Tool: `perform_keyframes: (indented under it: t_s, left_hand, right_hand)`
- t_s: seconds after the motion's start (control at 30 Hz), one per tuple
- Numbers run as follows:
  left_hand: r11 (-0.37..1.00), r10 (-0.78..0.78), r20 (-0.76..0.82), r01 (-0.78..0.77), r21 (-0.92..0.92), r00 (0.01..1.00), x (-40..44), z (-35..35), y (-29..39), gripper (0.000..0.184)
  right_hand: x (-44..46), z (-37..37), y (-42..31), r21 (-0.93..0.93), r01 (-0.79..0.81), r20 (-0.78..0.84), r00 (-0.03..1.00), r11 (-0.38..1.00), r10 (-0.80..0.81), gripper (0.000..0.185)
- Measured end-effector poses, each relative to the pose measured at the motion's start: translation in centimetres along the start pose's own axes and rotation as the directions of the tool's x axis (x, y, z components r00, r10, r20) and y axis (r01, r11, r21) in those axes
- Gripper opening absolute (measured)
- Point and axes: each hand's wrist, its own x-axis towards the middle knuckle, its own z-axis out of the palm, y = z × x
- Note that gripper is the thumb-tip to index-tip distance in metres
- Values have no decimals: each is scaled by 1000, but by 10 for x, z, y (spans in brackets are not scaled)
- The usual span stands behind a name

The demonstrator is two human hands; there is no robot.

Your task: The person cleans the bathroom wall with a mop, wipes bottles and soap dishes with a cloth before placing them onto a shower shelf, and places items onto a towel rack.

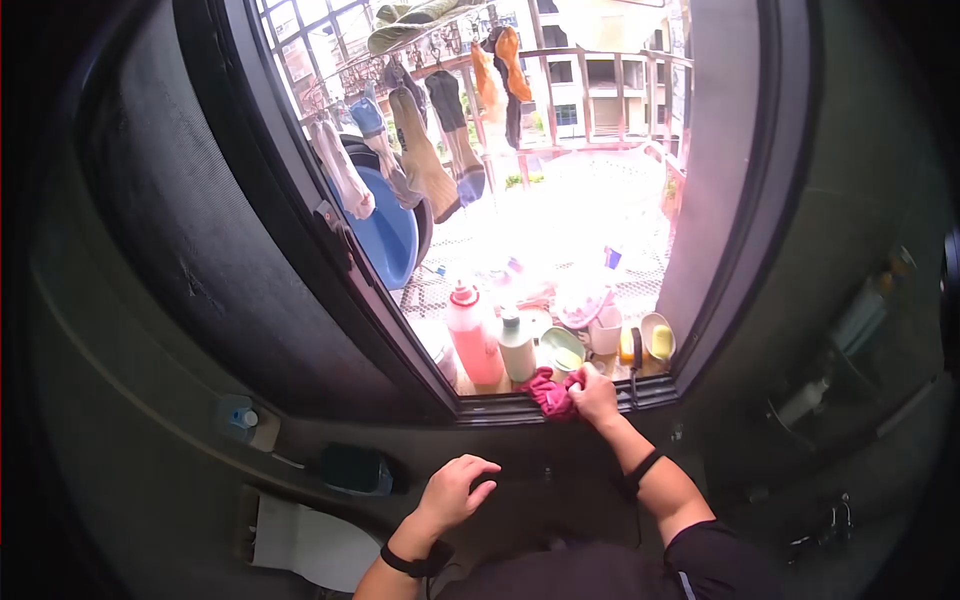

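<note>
My right hand grips a crumpled magenta cloth at the window's lower track. Behind the cloth stand a pink bottle, a pale green bottle and a green dish. Lower and to the left, my left hand hangs in the air with its fingers curved and the thumb apart. Nothing shows in it. Part of the cloth is hidden under my right fingers.
To the right on the sill are a white cup and a soap dish. Socks hang outside beside a blue basin. A dark bin and a white toilet are below left.
</note>
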Motion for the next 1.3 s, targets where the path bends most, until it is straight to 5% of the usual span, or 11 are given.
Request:
perform_keyframes:
  t_s: [0.13,0.23,0.37,0.47,0.6,0.77,0.9,1.0,1.07,1.13,1.3]
  left_hand:
    - [936,-138,-145,81,-341,980,43,9,-23,37]
    - [709,-214,-103,82,-701,971,87,46,-49,54]
    - [148,-115,300,315,-937,947,118,62,-71,44]
    - [886,410,30,-390,-252,912,118,29,-51,36]
    - [577,113,298,181,-796,948,118,-8,-52,32]
    - [746,646,-96,-599,292,757,140,-75,-30,12]
    - [725,62,-118,-126,-677,991,159,-17,-114,37]
    - [740,-102,-513,-279,-612,853,178,28,-112,41]
    - [729,312,-719,-642,-239,621,180,-45,-38,38]
    - [906,308,-613,-421,-44,727,175,-58,10,33]
    - [685,321,-97,-302,-663,942,170,-37,58,11]
  right_hand:
    - [11,-41,-66,892,-221,217,975,395,54,15]
    - [4,-64,-129,899,-424,436,891,113,-128,17]
    - [1,-54,-170,783,-132,494,727,609,-478,30]
    - [35,-25,-132,316,269,243,904,910,-352,49]
    - [73,26,-91,-17,278,-150,949,960,-277,95]
    - [78,98,-78,85,215,-190,962,973,-196,108]
    - [74,104,-79,84,180,-226,961,980,-157,86]
    - [47,64,-109,-54,259,-259,929,965,-263,77]
    - [24,27,-139,-70,402,-218,887,913,-407,78]
    - [2,-6,-169,-163,522,-174,820,837,-545,77]
    - [-51,-61,-164,-96,380,-182,902,920,-391,79]
